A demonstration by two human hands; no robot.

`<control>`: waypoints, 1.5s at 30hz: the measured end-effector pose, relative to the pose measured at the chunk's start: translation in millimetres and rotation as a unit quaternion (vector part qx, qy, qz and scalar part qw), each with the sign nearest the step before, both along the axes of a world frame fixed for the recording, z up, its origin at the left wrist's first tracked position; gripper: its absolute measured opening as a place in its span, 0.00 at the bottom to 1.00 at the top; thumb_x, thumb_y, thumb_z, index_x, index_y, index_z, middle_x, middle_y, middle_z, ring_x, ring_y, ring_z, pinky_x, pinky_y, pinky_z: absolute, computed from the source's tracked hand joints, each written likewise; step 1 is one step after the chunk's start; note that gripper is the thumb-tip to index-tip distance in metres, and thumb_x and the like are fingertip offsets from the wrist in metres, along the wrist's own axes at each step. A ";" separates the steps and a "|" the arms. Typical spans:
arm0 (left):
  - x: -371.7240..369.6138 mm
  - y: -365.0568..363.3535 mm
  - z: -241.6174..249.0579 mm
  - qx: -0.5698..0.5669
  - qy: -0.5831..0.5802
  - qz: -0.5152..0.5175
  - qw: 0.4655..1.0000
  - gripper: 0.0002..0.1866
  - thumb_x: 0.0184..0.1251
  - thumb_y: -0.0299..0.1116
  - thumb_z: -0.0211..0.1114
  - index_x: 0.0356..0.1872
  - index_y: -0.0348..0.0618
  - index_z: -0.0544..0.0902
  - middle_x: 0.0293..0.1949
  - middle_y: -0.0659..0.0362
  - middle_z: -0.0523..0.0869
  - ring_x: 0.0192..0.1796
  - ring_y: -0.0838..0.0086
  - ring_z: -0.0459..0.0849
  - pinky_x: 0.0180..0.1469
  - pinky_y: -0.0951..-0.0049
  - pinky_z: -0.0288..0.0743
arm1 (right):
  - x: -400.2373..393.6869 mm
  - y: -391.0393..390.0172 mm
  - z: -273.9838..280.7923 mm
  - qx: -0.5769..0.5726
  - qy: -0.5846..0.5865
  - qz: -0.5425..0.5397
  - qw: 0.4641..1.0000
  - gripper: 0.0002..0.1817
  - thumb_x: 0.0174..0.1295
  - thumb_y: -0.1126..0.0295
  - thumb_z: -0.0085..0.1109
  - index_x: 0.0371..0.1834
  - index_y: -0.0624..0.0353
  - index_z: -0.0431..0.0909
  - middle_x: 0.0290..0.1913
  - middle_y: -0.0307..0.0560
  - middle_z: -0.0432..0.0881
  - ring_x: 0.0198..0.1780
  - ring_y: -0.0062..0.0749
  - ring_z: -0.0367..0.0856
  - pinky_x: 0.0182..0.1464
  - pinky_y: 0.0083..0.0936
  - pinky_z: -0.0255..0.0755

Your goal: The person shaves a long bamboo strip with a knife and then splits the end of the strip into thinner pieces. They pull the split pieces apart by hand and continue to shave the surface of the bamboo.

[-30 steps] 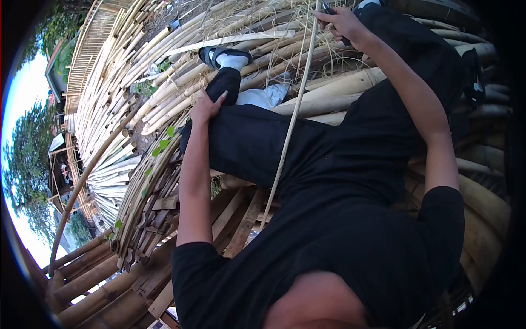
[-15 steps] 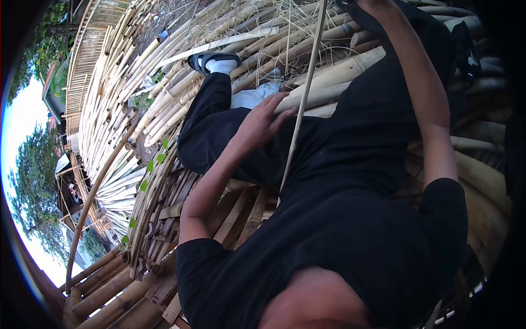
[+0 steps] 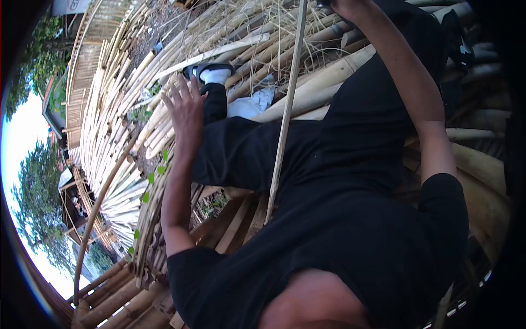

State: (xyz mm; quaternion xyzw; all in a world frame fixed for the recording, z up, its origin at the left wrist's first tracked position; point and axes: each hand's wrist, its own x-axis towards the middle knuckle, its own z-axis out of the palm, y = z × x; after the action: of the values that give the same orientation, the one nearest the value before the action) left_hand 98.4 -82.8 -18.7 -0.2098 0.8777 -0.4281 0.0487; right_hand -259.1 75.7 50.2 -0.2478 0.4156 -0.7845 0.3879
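My left hand (image 3: 187, 109) is raised over the bamboo pile, its fingers spread and nothing in them. A long thin bamboo strip (image 3: 286, 118) runs from the top edge across my lap to my waist; my left hand is apart from it. At the top edge my right hand (image 3: 350, 7) is closed around a dark object (image 3: 324, 3), which the frame mostly cuts off. That object is close beside the strip's upper part.
Cut bamboo poles (image 3: 118, 82) cover the ground, with loose shavings (image 3: 274, 27) at the top. A pale plastic sheet (image 3: 255, 104) lies near my sandalled foot (image 3: 215, 74). A curved pole (image 3: 98, 203) stands at the left. Bamboo slats (image 3: 112, 288) are at lower left.
My left hand has moved left, away from the strip, and its fingers have spread. The strip and my right hand with the dark object have shifted a little left.
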 end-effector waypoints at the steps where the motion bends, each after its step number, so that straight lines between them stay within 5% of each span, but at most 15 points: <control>1: -17.1 29.6 20.1 0.003 -0.001 -0.005 1.000 0.29 0.63 0.47 0.57 0.60 0.40 0.67 0.56 0.46 0.72 0.52 0.57 0.75 0.57 0.55 0.67 | 0.3 3.4 -1.7 0.015 0.022 -0.003 1.000 0.18 0.68 0.61 0.47 0.21 0.58 0.68 0.17 0.42 0.67 0.15 0.24 0.63 0.17 0.24 0.61; 3: -27.2 113.3 51.1 0.555 0.133 -0.076 0.817 0.24 0.68 0.46 0.51 0.62 0.48 0.69 0.64 0.51 0.67 0.65 0.60 0.67 0.68 0.53 0.53 | 1.9 0.5 -10.8 -0.041 -0.048 0.072 0.995 0.18 0.68 0.60 0.47 0.22 0.59 0.68 0.16 0.42 0.66 0.15 0.25 0.63 0.18 0.24 0.62; 5: 7.7 129.4 3.8 0.608 -0.130 -0.223 0.751 0.26 0.64 0.50 0.55 0.62 0.55 0.70 0.65 0.57 0.67 0.66 0.62 0.65 0.69 0.59 0.52 | -1.8 -5.9 -15.5 -0.028 -0.028 0.067 0.997 0.18 0.68 0.60 0.46 0.22 0.59 0.68 0.16 0.42 0.66 0.15 0.26 0.64 0.18 0.25 0.62; 10: 67.8 -40.0 -45.2 0.133 0.134 0.102 0.977 0.19 0.65 0.38 0.54 0.54 0.41 0.73 0.55 0.46 0.75 0.50 0.54 0.75 0.53 0.54 0.67 | 1.4 -2.7 -17.5 -0.009 -0.025 0.039 0.999 0.18 0.68 0.62 0.46 0.21 0.60 0.69 0.16 0.42 0.67 0.15 0.26 0.64 0.18 0.25 0.63; 15: 15.2 111.3 7.7 0.646 -0.119 -0.228 0.719 0.28 0.62 0.52 0.57 0.63 0.59 0.68 0.65 0.55 0.66 0.65 0.59 0.66 0.63 0.54 0.60 | 6.5 -5.8 -19.0 0.021 -0.033 0.048 0.998 0.17 0.67 0.62 0.48 0.22 0.60 0.70 0.16 0.43 0.68 0.13 0.27 0.64 0.16 0.25 0.61; 17: 25.6 77.5 10.9 0.560 -0.044 -0.220 0.797 0.25 0.57 0.56 0.58 0.55 0.61 0.76 0.60 0.55 0.72 0.63 0.63 0.68 0.63 0.51 0.59 | 7.0 -8.0 -16.1 0.021 -0.024 0.039 0.999 0.14 0.67 0.63 0.48 0.26 0.59 0.69 0.16 0.43 0.68 0.13 0.27 0.65 0.15 0.24 0.61; 19: 30.4 20.7 22.8 0.308 -0.063 0.249 0.916 0.18 0.63 0.49 0.56 0.47 0.50 0.78 0.49 0.47 0.77 0.52 0.55 0.75 0.57 0.53 0.64 | 3.8 -12.8 -25.1 0.000 -0.032 0.051 0.998 0.14 0.66 0.63 0.48 0.26 0.59 0.69 0.16 0.42 0.68 0.13 0.26 0.65 0.15 0.24 0.61; 21: 10.2 11.4 43.3 0.164 0.091 0.255 0.949 0.20 0.68 0.41 0.50 0.55 0.42 0.72 0.51 0.41 0.75 0.53 0.48 0.75 0.58 0.49 0.64 | 6.6 -11.2 -16.9 0.015 -0.037 0.036 0.999 0.16 0.66 0.63 0.49 0.23 0.60 0.69 0.15 0.42 0.67 0.13 0.26 0.65 0.15 0.24 0.62; 23: -0.1 73.0 51.9 0.474 0.201 -0.041 0.857 0.25 0.64 0.45 0.57 0.57 0.41 0.71 0.58 0.46 0.71 0.57 0.55 0.72 0.59 0.52 0.63 | 13.4 -8.0 -20.1 0.040 -0.008 0.050 0.998 0.17 0.66 0.62 0.49 0.21 0.59 0.69 0.15 0.42 0.67 0.13 0.26 0.64 0.16 0.24 0.62; 27: 40.4 84.0 9.8 0.613 -0.075 -0.220 0.756 0.25 0.60 0.55 0.58 0.57 0.61 0.73 0.62 0.57 0.70 0.67 0.57 0.63 0.68 0.53 0.54 | 20.8 -15.7 -16.8 0.058 -0.015 0.030 0.998 0.17 0.67 0.61 0.48 0.21 0.57 0.70 0.15 0.39 0.66 0.13 0.24 0.63 0.16 0.23 0.61; 30: 63.5 -15.9 -3.6 0.197 0.101 0.374 0.900 0.26 0.65 0.51 0.54 0.59 0.47 0.70 0.58 0.53 0.75 0.59 0.52 0.72 0.62 0.49 0.60 | 23.2 -11.5 -24.7 0.065 -0.021 0.077 0.995 0.17 0.67 0.60 0.48 0.23 0.57 0.69 0.15 0.39 0.66 0.14 0.23 0.64 0.16 0.22 0.61; 37: 29.7 80.9 23.6 0.618 -0.063 -0.209 0.755 0.27 0.63 0.46 0.59 0.62 0.52 0.69 0.62 0.53 0.70 0.64 0.59 0.69 0.64 0.61 0.62 | 24.0 -23.5 -36.4 0.060 -0.026 0.059 0.996 0.15 0.67 0.62 0.47 0.25 0.58 0.68 0.18 0.39 0.68 0.14 0.23 0.64 0.17 0.22 0.61; 41: 40.9 4.3 28.9 0.380 -0.150 0.265 0.874 0.23 0.66 0.53 0.52 0.51 0.50 0.80 0.63 0.52 0.70 0.63 0.58 0.70 0.65 0.47 0.57 | 24.7 -18.3 -26.0 0.061 -0.035 0.078 0.994 0.15 0.67 0.62 0.48 0.23 0.57 0.68 0.16 0.39 0.67 0.14 0.24 0.64 0.17 0.23 0.62; 42: 67.7 -22.1 15.0 0.072 -0.033 0.213 0.974 0.23 0.67 0.50 0.50 0.52 0.43 0.77 0.62 0.49 0.70 0.62 0.57 0.71 0.63 0.43 0.57 | 31.0 -18.4 -23.3 0.061 -0.039 0.083 0.994 0.15 0.67 0.62 0.48 0.23 0.57 0.68 0.16 0.39 0.67 0.14 0.24 0.64 0.17 0.23 0.62; 45: 56.8 -34.4 42.9 0.203 0.180 0.153 0.950 0.29 0.67 0.52 0.50 0.60 0.40 0.68 0.64 0.47 0.67 0.63 0.51 0.67 0.61 0.36 0.54 | 28.0 -16.3 -19.1 0.080 -0.039 0.061 0.994 0.17 0.67 0.61 0.49 0.21 0.57 0.68 0.14 0.40 0.66 0.13 0.25 0.64 0.16 0.24 0.62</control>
State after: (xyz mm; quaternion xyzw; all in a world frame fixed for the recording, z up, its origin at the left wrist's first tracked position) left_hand 155.2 -117.1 24.3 -0.4005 0.8976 -0.1840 -0.0037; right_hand -231.2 59.4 31.1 -0.2103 0.4459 -0.7323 0.4698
